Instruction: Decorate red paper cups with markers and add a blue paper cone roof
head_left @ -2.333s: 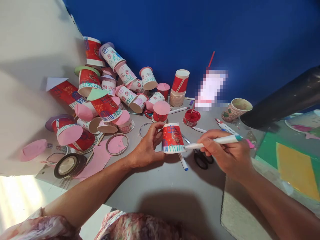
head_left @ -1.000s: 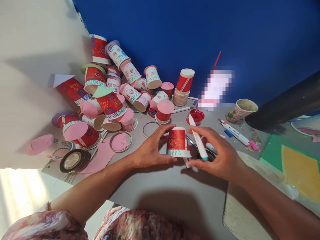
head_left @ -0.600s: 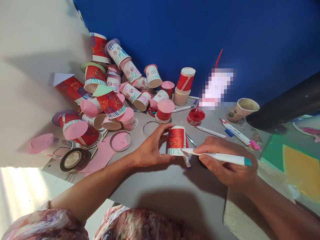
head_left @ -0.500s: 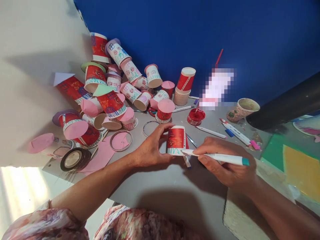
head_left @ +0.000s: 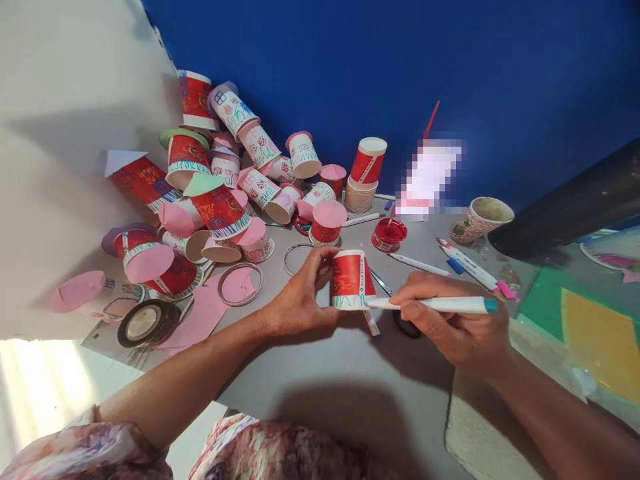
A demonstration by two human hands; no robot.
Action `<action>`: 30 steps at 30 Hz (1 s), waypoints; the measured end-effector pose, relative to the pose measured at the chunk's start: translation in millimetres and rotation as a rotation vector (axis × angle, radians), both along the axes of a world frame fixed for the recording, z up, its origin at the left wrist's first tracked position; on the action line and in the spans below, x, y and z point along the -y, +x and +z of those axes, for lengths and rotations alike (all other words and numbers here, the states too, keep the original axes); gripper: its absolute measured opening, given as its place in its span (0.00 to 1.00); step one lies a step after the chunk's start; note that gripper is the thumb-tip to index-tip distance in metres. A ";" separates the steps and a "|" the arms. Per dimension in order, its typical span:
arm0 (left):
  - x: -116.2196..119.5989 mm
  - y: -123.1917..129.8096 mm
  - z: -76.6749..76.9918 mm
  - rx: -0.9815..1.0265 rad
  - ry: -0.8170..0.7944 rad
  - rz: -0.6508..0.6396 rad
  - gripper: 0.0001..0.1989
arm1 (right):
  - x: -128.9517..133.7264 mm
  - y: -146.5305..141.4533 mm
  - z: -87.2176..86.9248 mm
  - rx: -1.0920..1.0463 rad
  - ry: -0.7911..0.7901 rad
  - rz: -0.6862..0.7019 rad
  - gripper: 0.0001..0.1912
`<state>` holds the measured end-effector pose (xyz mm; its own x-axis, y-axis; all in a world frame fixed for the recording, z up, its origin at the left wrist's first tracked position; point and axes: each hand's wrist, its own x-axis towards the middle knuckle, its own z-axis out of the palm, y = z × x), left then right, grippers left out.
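Over the grey table (head_left: pixel 250 380), the red cup (head_left: pixel 347 275) is held between thumb and fingers of the left hand (head_left: pixel 297 300), nearly upright, wide rim down, to the left of the right hand (head_left: pixel 465 327). By the latter, the slimmer white marker (head_left: pixel 460 305) is pinched almost level, crosswise to the cup's axis, its tip directed at the lower edge. Since the earlier frame, the cup has been turned slightly, the narrow printed strip (head_left: pixel 362 277) being set further in from its right side

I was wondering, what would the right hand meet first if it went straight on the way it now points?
The right hand would press its white marker into the red cup, near the rim; whether the tip touches is unclear.
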<state>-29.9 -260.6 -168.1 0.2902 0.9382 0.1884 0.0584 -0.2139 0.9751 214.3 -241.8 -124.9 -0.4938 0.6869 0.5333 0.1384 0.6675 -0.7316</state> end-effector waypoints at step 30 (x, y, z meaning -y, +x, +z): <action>-6.4 -3.6 -3.6 0.187 -0.093 -0.066 0.39 | -8.1 9.1 -10.2 -0.136 -0.162 -0.078 0.10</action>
